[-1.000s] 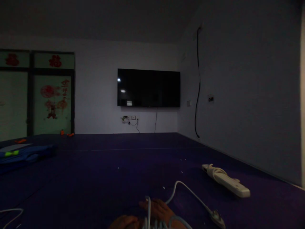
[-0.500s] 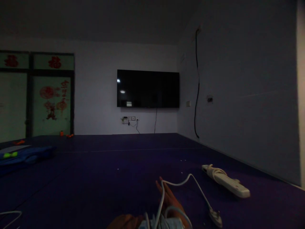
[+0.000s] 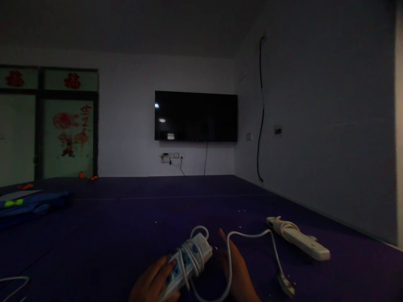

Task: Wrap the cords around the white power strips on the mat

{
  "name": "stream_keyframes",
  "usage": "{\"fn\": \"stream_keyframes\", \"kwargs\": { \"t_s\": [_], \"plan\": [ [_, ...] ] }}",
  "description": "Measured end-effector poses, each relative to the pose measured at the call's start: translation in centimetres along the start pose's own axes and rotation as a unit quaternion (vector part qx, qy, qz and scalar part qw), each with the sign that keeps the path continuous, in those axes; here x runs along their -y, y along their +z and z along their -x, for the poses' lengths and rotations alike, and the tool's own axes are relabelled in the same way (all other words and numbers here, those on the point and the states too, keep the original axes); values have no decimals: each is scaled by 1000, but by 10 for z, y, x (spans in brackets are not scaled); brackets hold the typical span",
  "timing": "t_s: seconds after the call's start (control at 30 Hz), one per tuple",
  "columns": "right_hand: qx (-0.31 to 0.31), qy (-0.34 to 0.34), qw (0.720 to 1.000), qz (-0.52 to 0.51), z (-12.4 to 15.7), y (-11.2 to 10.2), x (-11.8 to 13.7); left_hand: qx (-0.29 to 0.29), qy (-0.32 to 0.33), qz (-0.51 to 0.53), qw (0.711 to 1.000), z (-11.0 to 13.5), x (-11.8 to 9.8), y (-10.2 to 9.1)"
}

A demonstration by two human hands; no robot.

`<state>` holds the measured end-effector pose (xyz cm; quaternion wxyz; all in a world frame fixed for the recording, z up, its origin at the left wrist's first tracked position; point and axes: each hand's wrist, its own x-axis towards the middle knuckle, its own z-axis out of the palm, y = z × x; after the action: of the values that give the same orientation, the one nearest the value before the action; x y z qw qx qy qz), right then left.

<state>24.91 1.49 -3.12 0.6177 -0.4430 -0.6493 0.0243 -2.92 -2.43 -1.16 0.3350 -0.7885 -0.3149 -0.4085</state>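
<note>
My left hand (image 3: pixel 153 279) is closed around the lower end of a white power strip (image 3: pixel 204 245) with blue sockets, which tilts up to the right. Several turns of its white cord (image 3: pixel 189 262) wrap around the strip's middle. Just right of the strip, my right hand (image 3: pixel 237 270) has its fingers stretched out. A loose length of the cord loops across in front of that hand; whether the two touch is hard to tell. From there the cord arches right and down to its plug (image 3: pixel 286 285) on the purple tabletop (image 3: pixel 103 247).
A second white power strip (image 3: pixel 302 241), its cord wound around one end, lies to the right near the wall. At the left sit blue cloth (image 3: pixel 44 203) and another white cord (image 3: pixel 17 279). Small orange things (image 3: pixel 91 178) lie along the far edge.
The power strip has risen into fuller view and tilted, with my left hand now plainly on it. My right hand has shifted right, and the loose cord has swung right with it.
</note>
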Motion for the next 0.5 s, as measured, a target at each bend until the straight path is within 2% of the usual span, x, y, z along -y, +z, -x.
{"fn": "stream_keyframes", "kwargs": {
  "t_s": [0.13,0.27,0.37,0.5],
  "plan": [
    [95,0,996,5,-2,-6,12,-3,-94,47,994,1,0,2],
    [82,-32,996,27,-2,-11,22,-14,-137,88,987,1,1,1],
    [69,-149,986,37,-3,-14,34,-13,-146,99,984,1,0,1],
    [54,-344,935,69,-6,-18,56,-17,-110,104,988,-2,-3,-4]
  ]
}}
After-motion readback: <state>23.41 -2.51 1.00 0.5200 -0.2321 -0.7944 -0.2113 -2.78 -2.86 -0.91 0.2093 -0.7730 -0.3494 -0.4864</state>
